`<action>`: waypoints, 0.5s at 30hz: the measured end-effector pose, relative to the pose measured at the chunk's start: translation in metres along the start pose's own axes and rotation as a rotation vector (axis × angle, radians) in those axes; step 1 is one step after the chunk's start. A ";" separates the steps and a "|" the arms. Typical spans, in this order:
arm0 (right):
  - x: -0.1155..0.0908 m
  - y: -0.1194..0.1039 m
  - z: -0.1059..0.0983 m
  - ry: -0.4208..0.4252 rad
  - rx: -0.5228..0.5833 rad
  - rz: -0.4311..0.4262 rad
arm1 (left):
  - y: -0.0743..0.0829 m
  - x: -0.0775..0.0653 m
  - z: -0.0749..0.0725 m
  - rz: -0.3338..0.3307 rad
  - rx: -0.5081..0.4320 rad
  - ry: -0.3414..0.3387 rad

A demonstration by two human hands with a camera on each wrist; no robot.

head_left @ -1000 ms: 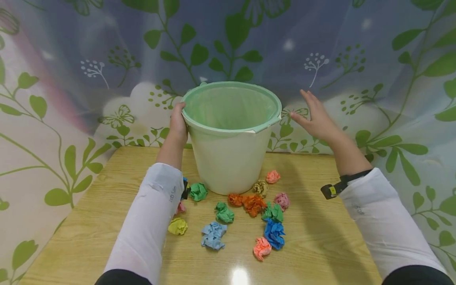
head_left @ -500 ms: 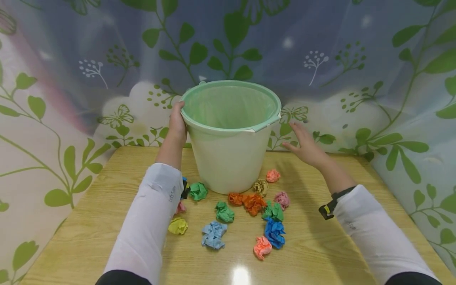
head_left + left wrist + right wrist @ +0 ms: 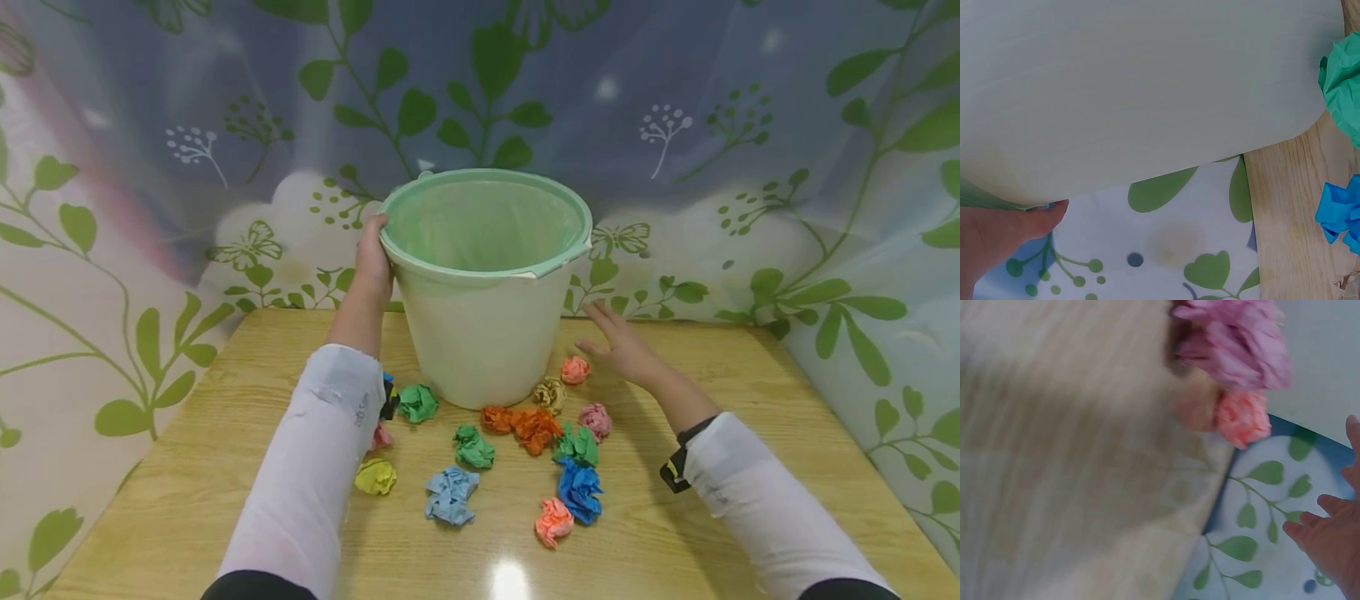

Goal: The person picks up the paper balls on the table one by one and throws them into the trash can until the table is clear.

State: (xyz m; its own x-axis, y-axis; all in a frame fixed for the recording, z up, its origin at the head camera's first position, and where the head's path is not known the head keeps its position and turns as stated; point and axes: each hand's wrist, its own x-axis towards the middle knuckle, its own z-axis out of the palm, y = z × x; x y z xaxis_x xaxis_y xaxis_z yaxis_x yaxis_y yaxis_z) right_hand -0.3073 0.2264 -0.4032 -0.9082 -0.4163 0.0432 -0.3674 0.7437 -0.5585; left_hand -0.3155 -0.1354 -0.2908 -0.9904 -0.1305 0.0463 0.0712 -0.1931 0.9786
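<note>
A pale bucket [image 3: 483, 333] with a mint-green rim stands upright at the back of the table in the head view. At its left side, my left hand [image 3: 372, 260] grips the rim with the thumb over the edge; the other fingers are mostly hidden. My right hand [image 3: 626, 354] is in the air right of the bucket, fingers spread and holding nothing. Below and left of it lies a coral crumpled paper ball [image 3: 576, 370], with a pink paper ball [image 3: 595, 422] nearer the front. The right wrist view also shows the right hand [image 3: 1329, 544] apart from the balls.
Several more crumpled paper balls lie before the bucket, among them orange [image 3: 536, 431], blue [image 3: 579, 492], light blue [image 3: 452, 496] and yellow [image 3: 376, 477]. A blue ball [image 3: 1341, 212] shows in the left wrist view. Leaf-patterned cloth [image 3: 720, 283] hangs behind the wooden table [image 3: 187, 500].
My right hand has come down and left, from beside the bucket's rim to above the table near the coral ball. The left hand and the bucket have hardly moved.
</note>
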 end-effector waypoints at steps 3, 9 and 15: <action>-0.001 0.003 0.009 -0.010 0.010 -0.010 | 0.000 0.000 -0.001 -0.008 0.003 0.005; 0.001 0.010 0.025 -0.023 0.034 -0.022 | 0.001 0.000 -0.002 -0.002 0.012 -0.002; 0.002 0.014 0.035 -0.071 0.008 -0.032 | 0.001 -0.002 -0.002 -0.008 0.031 0.008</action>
State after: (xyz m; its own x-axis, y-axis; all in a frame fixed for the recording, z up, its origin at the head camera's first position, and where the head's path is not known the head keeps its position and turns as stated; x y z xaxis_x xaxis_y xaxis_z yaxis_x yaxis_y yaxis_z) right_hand -0.3071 0.2173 -0.4398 -0.8796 -0.4757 0.0023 -0.3938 0.7255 -0.5644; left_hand -0.3135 -0.1379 -0.2903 -0.9899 -0.1369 0.0365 0.0590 -0.1639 0.9847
